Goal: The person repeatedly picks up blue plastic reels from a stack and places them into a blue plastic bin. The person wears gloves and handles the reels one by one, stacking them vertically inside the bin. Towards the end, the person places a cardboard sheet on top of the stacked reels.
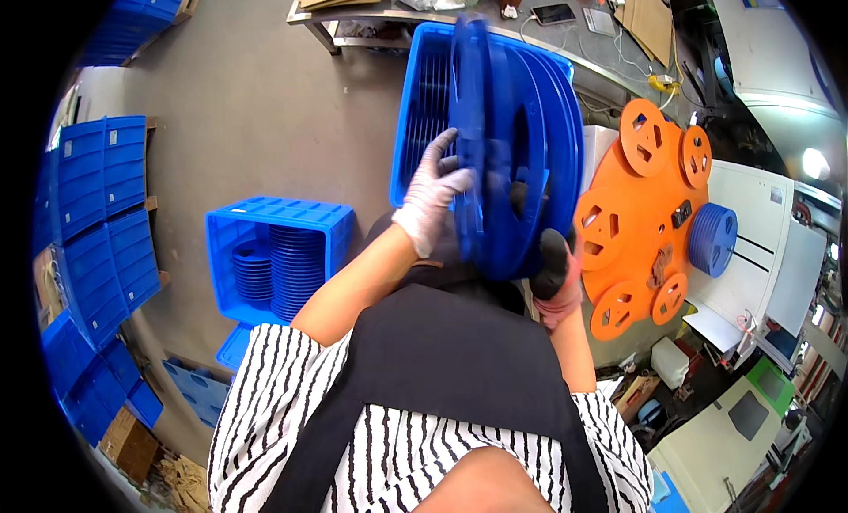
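1. A person in a striped top and dark apron is holding a stack of blue reels (517,151) upright on edge at chest height, above a blue crate (424,98) that is standing behind it.
2. The left hand (433,195), in a pale glove, is pressing its spread fingers against the front reel's flat face; it is resting on the reel rather than closing round it.
3. The right hand (556,279), in a dark and pink glove, is cupping the lower rim of the stack from beneath, fingers clamped on the reels.
4. Just right of the stack, an orange panel (645,221) carrying several orange spools is standing on a white machine (760,239), with a small blue reel (714,239) mounted at its right edge.
5. Bare grey concrete floor (256,98) is lying open to the left of the hands, between the crates and a metal workbench (371,18) at the top.
6. A second blue crate (278,252) is sitting on the floor to the person's left, holding reels in rows standing on edge.
7. More blue crates (97,212) are stacked along the far left wall, their contents too small to tell.
8. Cardboard sheets and cables are lying across the workbench top.
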Demonstrator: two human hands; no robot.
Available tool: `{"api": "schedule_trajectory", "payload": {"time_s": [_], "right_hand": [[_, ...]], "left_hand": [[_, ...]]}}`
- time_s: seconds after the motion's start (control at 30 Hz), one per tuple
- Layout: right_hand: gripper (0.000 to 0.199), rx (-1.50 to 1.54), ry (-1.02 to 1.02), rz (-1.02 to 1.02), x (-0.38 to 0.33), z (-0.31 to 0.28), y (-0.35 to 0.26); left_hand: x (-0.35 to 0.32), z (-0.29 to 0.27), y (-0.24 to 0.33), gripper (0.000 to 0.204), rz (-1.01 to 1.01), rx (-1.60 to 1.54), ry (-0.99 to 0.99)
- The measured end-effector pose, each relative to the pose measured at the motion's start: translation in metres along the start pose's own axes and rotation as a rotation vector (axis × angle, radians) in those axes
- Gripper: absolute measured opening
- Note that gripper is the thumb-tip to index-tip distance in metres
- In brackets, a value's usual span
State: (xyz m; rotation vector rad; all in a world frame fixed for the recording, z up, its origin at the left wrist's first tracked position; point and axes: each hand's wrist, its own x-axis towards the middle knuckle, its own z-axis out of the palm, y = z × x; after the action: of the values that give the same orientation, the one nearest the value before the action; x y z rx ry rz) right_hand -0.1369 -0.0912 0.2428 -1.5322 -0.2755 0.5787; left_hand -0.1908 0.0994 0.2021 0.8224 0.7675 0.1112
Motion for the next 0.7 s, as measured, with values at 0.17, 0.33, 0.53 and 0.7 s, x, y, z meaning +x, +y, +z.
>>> {"api": "schedule_trajectory", "payload": {"time_s": [0.17, 0.33, 0.53, 0.7], "right_hand": [[0.043, 0.101, 0.080, -0.009, 0.012, -0.021, -0.008], [0.055, 0.273, 0.188, 0.091, 0.013, -0.039, 0.010], [0.050, 0.381, 0.260, 0.131, 0.016, -0.044, 0.016], [0.056, 0.391, 0.234, 0.136, 0.019, -0.044, 0.018]], "left_hand": [[0.027, -0.068, 0.022, 0.063, -0.091, -0.682, -0.571], [0.009, -0.075, 0.038, 0.073, -0.117, -1.009, -0.619], [0.018, -0.085, 0.026, 0.075, -0.182, -1.045, -0.643], [0.034, -0.078, 0.021, 0.073, -0.158, -1.073, -0.618]]}}
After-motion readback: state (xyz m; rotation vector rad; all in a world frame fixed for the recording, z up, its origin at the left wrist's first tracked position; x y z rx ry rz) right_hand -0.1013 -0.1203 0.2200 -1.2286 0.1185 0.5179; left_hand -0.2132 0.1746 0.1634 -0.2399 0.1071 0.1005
